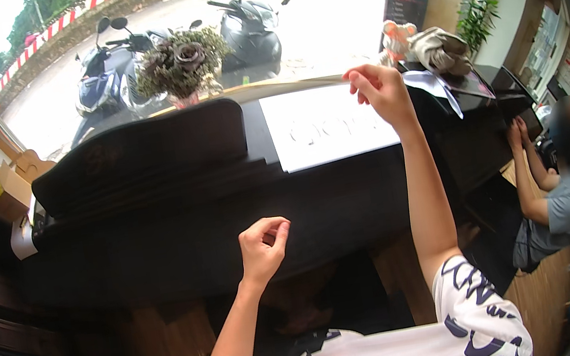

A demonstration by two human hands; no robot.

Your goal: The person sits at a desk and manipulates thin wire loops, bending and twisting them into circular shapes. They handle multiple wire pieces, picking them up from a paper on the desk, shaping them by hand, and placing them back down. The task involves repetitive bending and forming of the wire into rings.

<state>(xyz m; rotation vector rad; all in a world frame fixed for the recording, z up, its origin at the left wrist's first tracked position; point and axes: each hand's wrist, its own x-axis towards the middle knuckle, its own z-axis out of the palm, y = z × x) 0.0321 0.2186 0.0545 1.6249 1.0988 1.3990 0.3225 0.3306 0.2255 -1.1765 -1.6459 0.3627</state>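
My left hand (264, 251) hangs in the air over the near edge of a black desk-like surface (196, 221), thumb and fingers curled together in a pinch. If something small is between them, I cannot make it out. Higher and further off, my right hand (381, 93) is raised at the right end of a white sheet (325, 124) with large dark writing. Its fingers are bent and closed toward the thumb, and what they hold, if anything, is too small to tell. The sheet lies flat, partly behind my right hand and forearm.
Left of the sheet stands a dark curved panel (141, 155), with a flower bouquet (183, 60) behind it. A crumpled grey cloth (439, 50) and papers (433, 86) lie at right. Dark cases (4, 294) line the left. Another person (561, 203) sits far right.
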